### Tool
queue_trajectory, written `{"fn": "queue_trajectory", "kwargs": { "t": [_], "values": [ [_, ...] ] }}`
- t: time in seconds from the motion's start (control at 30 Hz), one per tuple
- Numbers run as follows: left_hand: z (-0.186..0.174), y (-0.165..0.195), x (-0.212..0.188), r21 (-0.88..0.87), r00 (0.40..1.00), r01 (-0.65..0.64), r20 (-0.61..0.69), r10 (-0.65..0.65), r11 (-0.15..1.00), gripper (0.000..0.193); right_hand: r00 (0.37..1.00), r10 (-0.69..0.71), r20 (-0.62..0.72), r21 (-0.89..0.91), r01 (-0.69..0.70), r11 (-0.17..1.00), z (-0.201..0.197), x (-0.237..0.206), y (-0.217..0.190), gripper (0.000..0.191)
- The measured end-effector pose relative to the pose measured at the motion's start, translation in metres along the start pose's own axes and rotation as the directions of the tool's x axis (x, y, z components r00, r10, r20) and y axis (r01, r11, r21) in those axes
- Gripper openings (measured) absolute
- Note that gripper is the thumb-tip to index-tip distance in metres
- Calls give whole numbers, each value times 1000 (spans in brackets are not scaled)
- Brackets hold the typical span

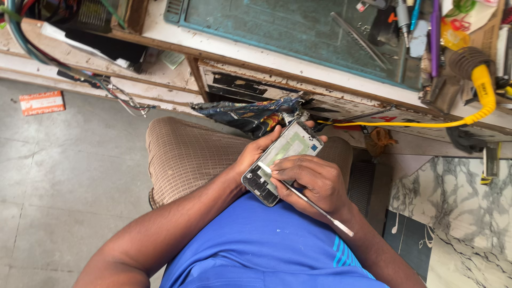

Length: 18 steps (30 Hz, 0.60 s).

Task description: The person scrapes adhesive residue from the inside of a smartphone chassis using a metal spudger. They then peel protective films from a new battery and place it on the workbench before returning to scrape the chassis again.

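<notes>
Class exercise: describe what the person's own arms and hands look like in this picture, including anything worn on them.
Both forearms are bare, with no watch, bracelet or gloves visible. The left hand and right hand show no rings that can be made out. A blue shirt with lighter blue stripes covers the torso.

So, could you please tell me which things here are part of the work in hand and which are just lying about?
In use:
- opened phone, cradled in the left hand
- thin metal pry tool, held in the right hand, its tip on the phone

Lying about:
- green work mat
- yellow coiled cable
- tweezers on the mat
- crumpled cloth
- orange packet on the floor
</notes>
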<state>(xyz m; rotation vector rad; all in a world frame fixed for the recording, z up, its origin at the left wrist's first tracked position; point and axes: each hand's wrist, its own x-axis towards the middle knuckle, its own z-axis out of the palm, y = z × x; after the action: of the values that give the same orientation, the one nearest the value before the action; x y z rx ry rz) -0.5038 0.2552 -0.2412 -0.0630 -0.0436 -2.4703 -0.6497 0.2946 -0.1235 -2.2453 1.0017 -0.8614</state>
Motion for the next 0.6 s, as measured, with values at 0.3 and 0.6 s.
{"fn": "queue_trajectory", "kwargs": {
  "t": [0.3,0.6],
  "values": [
    [-14,-4,-1,-78,999,20,42,-16,997,60,995,-78,60,20,77,997,6,1,0,15],
    [-25,-5,1,-114,998,33,63,-25,993,59,990,-98,103,76,90,993,10,3,2,14]
  ]
}}
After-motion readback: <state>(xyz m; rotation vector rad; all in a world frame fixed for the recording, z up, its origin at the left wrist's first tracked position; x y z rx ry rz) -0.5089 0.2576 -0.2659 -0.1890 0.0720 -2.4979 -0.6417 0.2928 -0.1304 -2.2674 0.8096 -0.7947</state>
